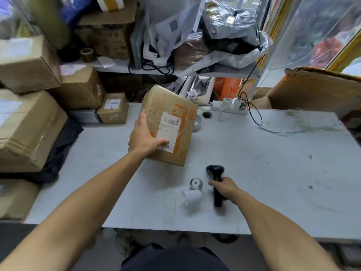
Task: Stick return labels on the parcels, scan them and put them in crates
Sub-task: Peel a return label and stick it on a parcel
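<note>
A brown cardboard parcel (172,114) with orange print stands tilted on the white table (273,169), its front edge on the tabletop. A white label (169,130) with a barcode is stuck on its upper face. My left hand (143,136) grips the parcel's left side, thumb lying across the label's lower corner. To the right, near the table's front, my right hand (224,187) grips the handle of a black barcode scanner (215,178), whose head points away from me toward the parcel.
A label roll (196,183) and a loose white label (192,196) lie left of the scanner. Stacked cardboard boxes (29,122) crowd the left side. A power strip (228,106) with cables sits at the back, a large box (316,90) at the right.
</note>
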Demonstrator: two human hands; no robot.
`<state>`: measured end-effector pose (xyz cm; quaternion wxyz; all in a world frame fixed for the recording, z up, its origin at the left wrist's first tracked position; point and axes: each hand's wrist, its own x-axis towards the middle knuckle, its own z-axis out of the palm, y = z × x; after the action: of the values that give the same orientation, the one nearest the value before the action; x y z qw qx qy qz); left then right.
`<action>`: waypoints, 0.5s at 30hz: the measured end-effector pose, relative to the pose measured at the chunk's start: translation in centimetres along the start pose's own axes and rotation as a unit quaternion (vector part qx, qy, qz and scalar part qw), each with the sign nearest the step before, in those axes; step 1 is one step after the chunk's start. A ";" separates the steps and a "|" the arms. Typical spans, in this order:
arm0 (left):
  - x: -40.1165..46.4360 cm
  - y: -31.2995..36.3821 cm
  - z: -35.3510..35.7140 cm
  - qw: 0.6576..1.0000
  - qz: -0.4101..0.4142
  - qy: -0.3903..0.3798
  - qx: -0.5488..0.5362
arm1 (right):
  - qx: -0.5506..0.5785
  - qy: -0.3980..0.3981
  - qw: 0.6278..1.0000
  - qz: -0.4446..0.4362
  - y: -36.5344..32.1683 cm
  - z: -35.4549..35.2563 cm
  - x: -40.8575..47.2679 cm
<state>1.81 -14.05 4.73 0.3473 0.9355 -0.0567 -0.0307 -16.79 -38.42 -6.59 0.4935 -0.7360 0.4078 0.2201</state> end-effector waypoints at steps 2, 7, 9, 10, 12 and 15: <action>-0.3 0.4 0.0 1.000 0.005 -0.001 0.007 | 0.067 0.026 0.997 -0.007 -2.2 0.0 -0.8; -0.4 0.5 0.2 1.000 -0.003 0.001 0.018 | 0.189 0.002 0.978 -0.086 -10.8 -3.1 -4.0; -0.3 0.4 0.3 1.000 -0.010 0.003 0.017 | 0.217 -0.015 0.966 -0.139 -13.8 -4.5 -6.1; -0.3 0.3 0.3 1.000 -0.012 0.004 0.016 | 0.229 -0.024 0.959 -0.165 -15.1 -5.1 -7.1; -0.3 0.2 0.3 1.000 -0.015 0.005 0.013 | 0.237 -0.049 0.948 -0.205 -17.1 -6.2 -9.9; -0.5 0.2 0.3 1.000 -0.018 0.005 0.012 | 0.219 -0.082 0.943 -0.236 -18.4 -7.0 -12.9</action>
<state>1.27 -14.31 4.65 0.3353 0.9408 -0.0383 -0.0321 -9.65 -36.52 15.81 0.7125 -0.6639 0.2182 0.0622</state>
